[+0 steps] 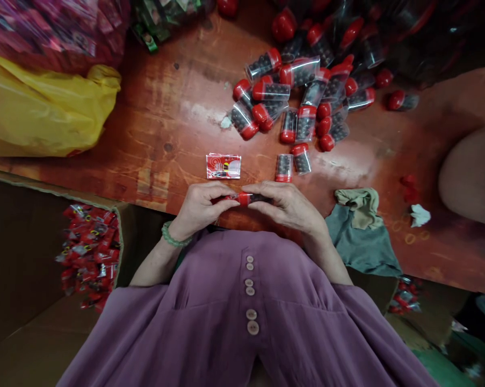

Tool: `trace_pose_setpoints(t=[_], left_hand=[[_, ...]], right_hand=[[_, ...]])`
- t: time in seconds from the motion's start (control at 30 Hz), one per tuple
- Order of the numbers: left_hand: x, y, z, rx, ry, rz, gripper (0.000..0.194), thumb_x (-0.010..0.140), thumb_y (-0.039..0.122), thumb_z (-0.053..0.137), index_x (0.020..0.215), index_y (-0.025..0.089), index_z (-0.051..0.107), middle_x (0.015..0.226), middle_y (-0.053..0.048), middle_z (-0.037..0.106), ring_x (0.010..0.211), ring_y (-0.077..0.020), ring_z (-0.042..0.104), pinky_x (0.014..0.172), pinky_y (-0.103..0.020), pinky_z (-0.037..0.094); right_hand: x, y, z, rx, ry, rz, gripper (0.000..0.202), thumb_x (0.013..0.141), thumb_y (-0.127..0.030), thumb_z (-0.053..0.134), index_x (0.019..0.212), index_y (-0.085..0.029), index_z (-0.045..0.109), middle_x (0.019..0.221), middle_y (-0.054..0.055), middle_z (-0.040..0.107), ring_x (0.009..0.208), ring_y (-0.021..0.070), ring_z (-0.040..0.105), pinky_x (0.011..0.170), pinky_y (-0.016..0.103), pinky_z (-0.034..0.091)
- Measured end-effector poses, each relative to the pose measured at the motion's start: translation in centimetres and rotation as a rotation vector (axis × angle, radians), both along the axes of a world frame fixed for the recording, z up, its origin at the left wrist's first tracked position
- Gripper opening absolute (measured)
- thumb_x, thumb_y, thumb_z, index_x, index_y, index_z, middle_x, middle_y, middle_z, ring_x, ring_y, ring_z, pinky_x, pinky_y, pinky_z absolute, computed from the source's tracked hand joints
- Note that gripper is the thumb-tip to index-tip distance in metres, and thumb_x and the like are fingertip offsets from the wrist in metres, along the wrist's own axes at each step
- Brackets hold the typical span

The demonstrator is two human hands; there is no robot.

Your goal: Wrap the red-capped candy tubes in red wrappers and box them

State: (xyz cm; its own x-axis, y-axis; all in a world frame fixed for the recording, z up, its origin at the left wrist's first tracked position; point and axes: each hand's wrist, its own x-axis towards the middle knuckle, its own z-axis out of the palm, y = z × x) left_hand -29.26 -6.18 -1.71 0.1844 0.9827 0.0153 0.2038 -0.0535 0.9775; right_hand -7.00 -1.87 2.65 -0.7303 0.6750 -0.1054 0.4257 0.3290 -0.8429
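Close to the table's front edge, my hands meet end to end at a small clear tube with a red cap [244, 199] and dark contents. My right hand [288, 207] grips the tube's dark end between thumb and fingers. My left hand [204, 207], with a green bead bracelet at the wrist, pinches a shiny red packet [228, 198] against the cap; fingers cover much of it. A flat red printed packet [223, 166] lies just beyond my left hand. Two tubes with red caps, one of them an upright-looking tube [284, 167], lie beyond my right hand.
A pile of red-capped tubes of black balls [305, 122] spreads across the back right. On the left are a yellow bag [44, 113] and a cardboard box [123, 236] holding red packets. A grey-green cloth [365, 242] and a pale round container [471, 177] are right.
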Motion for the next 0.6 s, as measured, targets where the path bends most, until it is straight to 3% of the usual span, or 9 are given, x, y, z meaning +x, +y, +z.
trace_pose_setpoints(t=[0.2,0.43,0.6], left_hand=[[0.3,-0.3,-0.1,-0.354,-0.146,-0.114,0.014,0.077,0.031,0.076,0.084,0.020,0.080,0.073,-0.001,0.076,0.062,-0.0122,0.064,0.061,-0.022,0.049],[0.8,0.3,0.7,-0.465,-0.216,-0.176,0.015,0.073,0.033,0.080,0.077,0.018,0.080,0.069,-0.001,0.073,0.060,-0.0128,0.062,0.061,-0.023,0.048],[0.3,1.1,1.1,-0.497,-0.263,-0.170,0.022,0.073,0.037,0.080,0.083,0.018,0.081,0.076,-0.004,0.076,0.067,-0.0162,0.066,0.066,-0.026,0.051]], right_hand=[[0.0,0.4,-0.1,-0.085,-0.014,0.109,0.038,0.096,-0.027,0.061,0.133,-0.021,0.062,0.120,0.007,0.074,0.103,0.0196,0.071,0.092,0.033,0.054],[0.0,1.0,0.6,-0.139,0.004,0.188,0.039,0.095,-0.027,0.061,0.134,-0.021,0.061,0.119,0.007,0.074,0.104,0.0200,0.072,0.091,0.032,0.054],[-0.4,0.7,0.5,-0.170,0.076,0.124,0.035,0.095,-0.027,0.060,0.130,-0.022,0.064,0.121,0.007,0.073,0.109,0.0205,0.070,0.097,0.035,0.053]])
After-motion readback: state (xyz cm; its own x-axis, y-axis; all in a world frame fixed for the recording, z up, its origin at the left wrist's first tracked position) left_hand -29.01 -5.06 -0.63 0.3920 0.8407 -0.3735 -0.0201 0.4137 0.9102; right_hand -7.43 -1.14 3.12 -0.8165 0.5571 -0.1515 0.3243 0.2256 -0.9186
